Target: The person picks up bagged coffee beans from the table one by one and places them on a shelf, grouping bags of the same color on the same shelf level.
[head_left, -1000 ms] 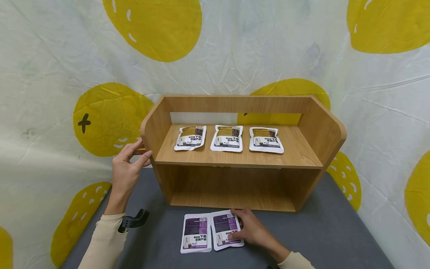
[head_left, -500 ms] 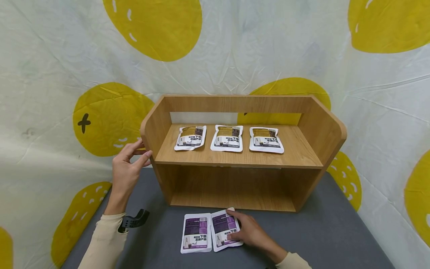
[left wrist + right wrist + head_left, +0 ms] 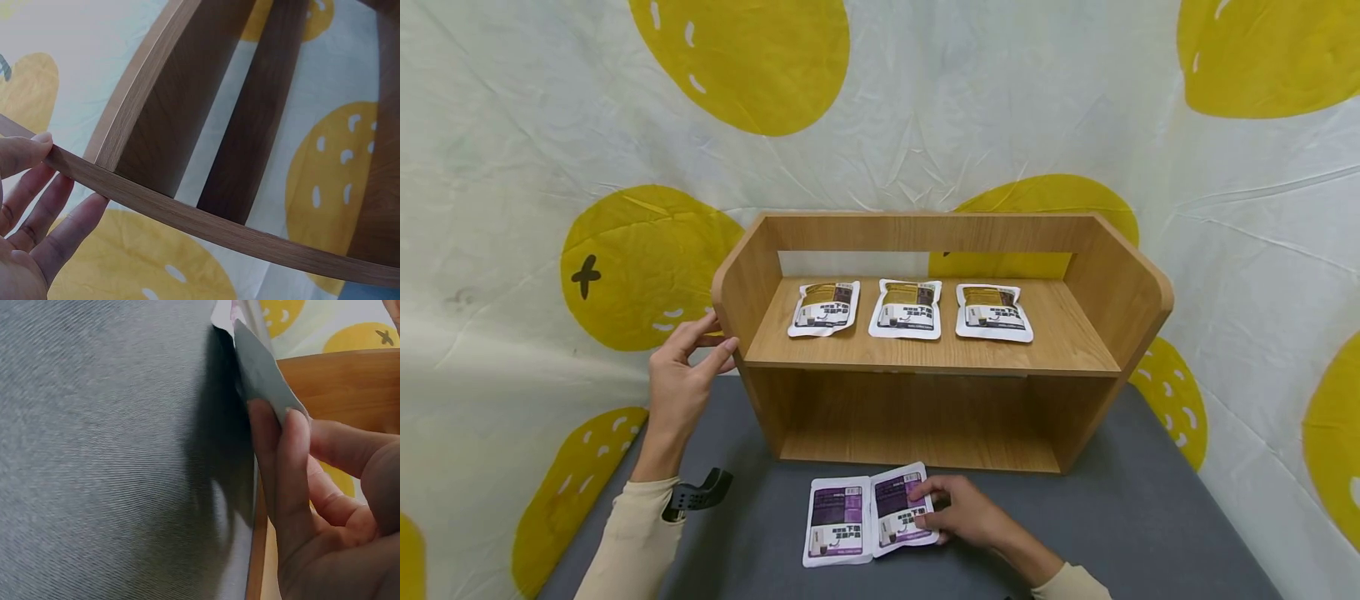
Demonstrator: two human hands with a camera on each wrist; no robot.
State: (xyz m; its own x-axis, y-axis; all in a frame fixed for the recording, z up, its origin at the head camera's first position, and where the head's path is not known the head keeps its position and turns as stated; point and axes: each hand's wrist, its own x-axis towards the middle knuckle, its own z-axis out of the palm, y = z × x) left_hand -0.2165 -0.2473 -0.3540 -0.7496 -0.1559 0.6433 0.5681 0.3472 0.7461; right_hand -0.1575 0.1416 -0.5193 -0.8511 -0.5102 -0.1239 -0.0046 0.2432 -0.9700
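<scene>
My left hand [image 3: 683, 375] holds the left side panel of a two-tier wooden shelf [image 3: 925, 358]. In the left wrist view the thumb lies on one side of the panel's edge [image 3: 206, 228] and the fingers on the other. Lower down, my right hand [image 3: 966, 515] pinches the right edge of a white-and-purple pouch [image 3: 901, 508], which is tilted with that edge raised. The right wrist view shows the pouch's plain back [image 3: 265, 372] between thumb and fingers. Left of it, a matching pouch [image 3: 837, 521] lies on the table, their edges meeting.
On the upper tier three white-and-gold pouches lie in a row: left [image 3: 825, 308], middle [image 3: 907, 308] and right [image 3: 994, 312]. The dark grey table [image 3: 1150, 517] carries the shelf. A pale curtain with yellow shapes [image 3: 1000, 100] hangs behind.
The right hand has shifted its hold on the right purple pouch, and the pouch's right edge has risen. My left hand stays on the shelf panel.
</scene>
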